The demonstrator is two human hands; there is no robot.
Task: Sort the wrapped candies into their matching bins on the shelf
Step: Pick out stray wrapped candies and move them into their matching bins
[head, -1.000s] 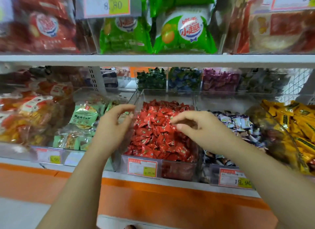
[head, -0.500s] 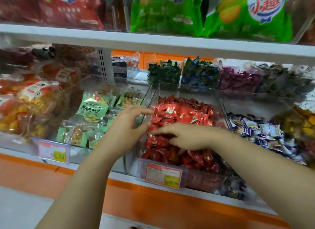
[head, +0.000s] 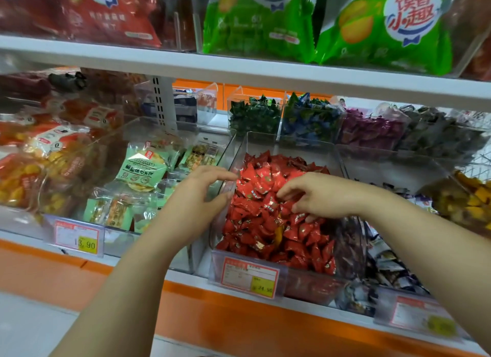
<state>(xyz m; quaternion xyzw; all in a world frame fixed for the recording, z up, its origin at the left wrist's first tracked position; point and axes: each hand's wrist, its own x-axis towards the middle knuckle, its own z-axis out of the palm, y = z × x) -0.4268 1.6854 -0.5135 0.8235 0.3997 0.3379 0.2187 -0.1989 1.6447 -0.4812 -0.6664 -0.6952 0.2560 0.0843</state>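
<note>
Lower shelf (head: 194,278), front edge, mid: clear red-candy bin (head: 292,149), heaped w/ red wrapped candies (head: 265,223); white print on the wrappers is too small to read. One yellow-orange piece (head: 277,233) sits among the reds nr the bin's front. Price tag (head: 251,279) on the bin front is red-bordered w/ a yellow patch, reads 24.90.

Left hand (head: 202,197) is at the bin's left wall, fingers spread wide & gently curved, nothing in it. Right hand (head: 324,197) is over the red heap, fingers curled down, tips touching candies; can't tell if it's pinching one.

Left of that bin are pale green snack pkts (head: 140,168) w/ Chinese print, in a bin w/ tag (head: 77,241) reading approx 13.90. To the right is a bin of white/blue wrapped candies (head: 393,266), its tag (head: 422,319) blurred.

Back row, L to R: green candies (head: 255,114), blue candies (head: 308,120), purple candies (head: 372,130), grey candies (head: 438,136), each in its own clear bin.

Upper shelf (head: 265,72) carries green bags (head: 385,29) marked 馍香小趣 & a red bag (head: 106,13) w/ the same style of badge.
</note>
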